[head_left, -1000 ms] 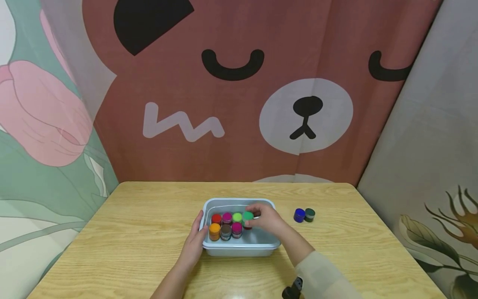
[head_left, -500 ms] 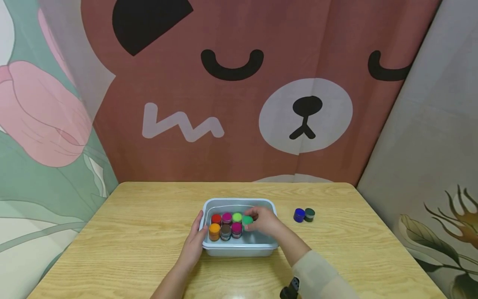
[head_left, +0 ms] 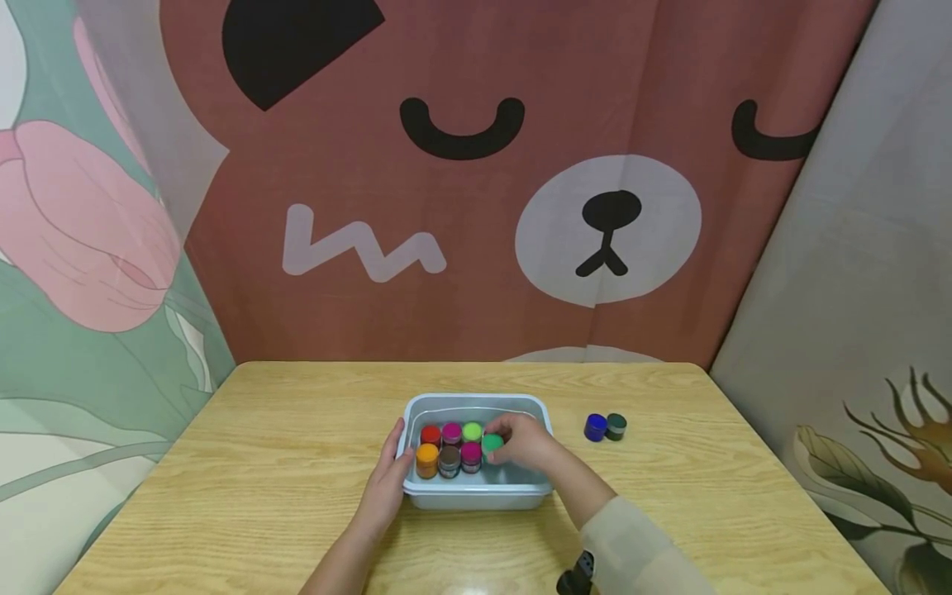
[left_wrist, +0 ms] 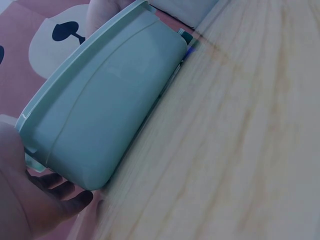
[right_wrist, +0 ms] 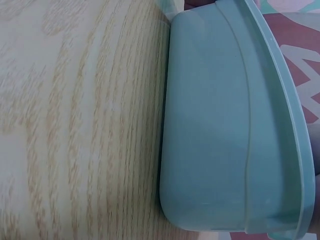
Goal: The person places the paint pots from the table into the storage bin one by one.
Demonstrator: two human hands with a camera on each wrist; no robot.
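Observation:
A light blue-grey plastic tub (head_left: 479, 499) stands on the table. My left hand (head_left: 384, 479) grips its left end, thumb at the rim and fingers against the outer wall; the left wrist view shows these fingers (left_wrist: 75, 202) by the tub's lower corner. Inside, my right hand (head_left: 530, 442) pinches a green-lidded paint pot (head_left: 492, 445) at the right end of two rows. The pots beside it include a lime one (head_left: 472, 432), a magenta one (head_left: 471, 453), a brown one (head_left: 449, 459), an orange one (head_left: 427, 457) and a red one (head_left: 430, 435). In the right wrist view the tub wall hides most of the right hand.
On the table (head_left: 260, 479), right of the tub, a blue paint pot (head_left: 595, 427) and a dark green paint pot (head_left: 616, 426) stand side by side. Behind the table hangs a curtain (head_left: 476, 322) with a bear face.
My right hand has lowered the green-lidded pot slightly into the tub, beside the other pots. The left hand has kept its place on the tub.

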